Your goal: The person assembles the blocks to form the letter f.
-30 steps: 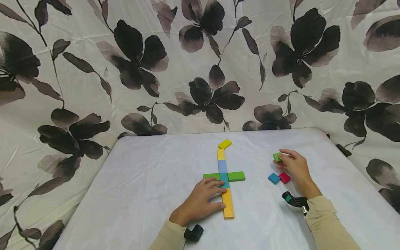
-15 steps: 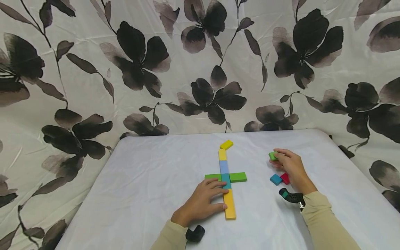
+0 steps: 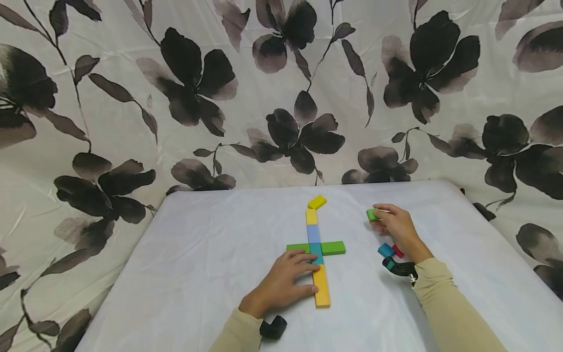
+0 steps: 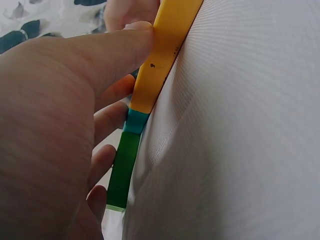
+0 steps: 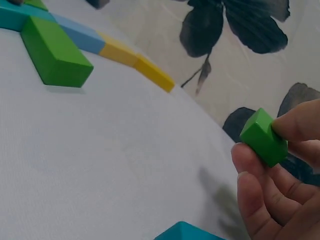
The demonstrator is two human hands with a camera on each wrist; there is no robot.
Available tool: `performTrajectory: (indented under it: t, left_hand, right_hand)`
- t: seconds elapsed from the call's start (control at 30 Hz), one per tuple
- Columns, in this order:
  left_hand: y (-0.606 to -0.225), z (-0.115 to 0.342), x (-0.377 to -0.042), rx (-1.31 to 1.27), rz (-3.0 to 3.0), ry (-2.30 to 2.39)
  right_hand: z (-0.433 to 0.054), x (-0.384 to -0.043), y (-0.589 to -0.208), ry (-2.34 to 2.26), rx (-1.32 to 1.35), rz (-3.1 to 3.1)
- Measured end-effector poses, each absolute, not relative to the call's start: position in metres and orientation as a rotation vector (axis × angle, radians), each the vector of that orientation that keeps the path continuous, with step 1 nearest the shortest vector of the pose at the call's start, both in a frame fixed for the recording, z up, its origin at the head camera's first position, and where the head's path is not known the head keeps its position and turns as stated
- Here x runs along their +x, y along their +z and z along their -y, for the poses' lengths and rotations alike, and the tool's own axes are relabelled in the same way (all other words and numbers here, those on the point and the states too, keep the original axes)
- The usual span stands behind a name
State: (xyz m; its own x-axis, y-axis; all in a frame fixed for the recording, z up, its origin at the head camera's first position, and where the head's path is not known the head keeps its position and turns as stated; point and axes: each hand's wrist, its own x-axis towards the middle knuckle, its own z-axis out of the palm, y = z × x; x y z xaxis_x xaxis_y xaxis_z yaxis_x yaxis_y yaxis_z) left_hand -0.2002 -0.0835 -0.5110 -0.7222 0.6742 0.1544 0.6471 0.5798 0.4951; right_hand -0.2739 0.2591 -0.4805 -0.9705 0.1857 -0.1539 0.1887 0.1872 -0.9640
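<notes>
My right hand (image 3: 399, 231) pinches a small green block (image 5: 265, 137) between thumb and fingers, held above the table. On the table lies a cross of flat blocks: a long orange-yellow block (image 3: 321, 288) nearest me, a teal block (image 3: 316, 252) at the crossing, then a light blue block (image 3: 313, 233) and a yellow block (image 3: 311, 216). Green blocks lie on either side, the right one (image 3: 333, 248) in full view, the left one (image 3: 296, 247) partly behind fingers. My left hand (image 3: 283, 281) rests on the row, its thumb touching the orange-yellow block and its fingertips over the teal and left green blocks.
A brighter yellow block (image 3: 317, 202) lies at a slant at the far end of the row. Beneath my right hand sit a blue block (image 3: 386, 250) and a red block (image 3: 398, 251), side by side. White cloth covers the table (image 3: 189, 264); a floral curtain (image 3: 246, 98) hangs behind it.
My right hand has moved left with the green block, away from above the red block and toward the cross. My left hand and the laid blocks have stayed put.
</notes>
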Motion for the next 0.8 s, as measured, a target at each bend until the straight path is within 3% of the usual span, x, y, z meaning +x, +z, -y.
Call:
performTrajectory:
  t: [0.8]
  left_hand:
    - [-0.513,0.084,-0.199,1.182,-2.765,0.81]
  right_hand:
    - [-0.226,-0.31,-0.492,-1.889,0.181,-2.42]
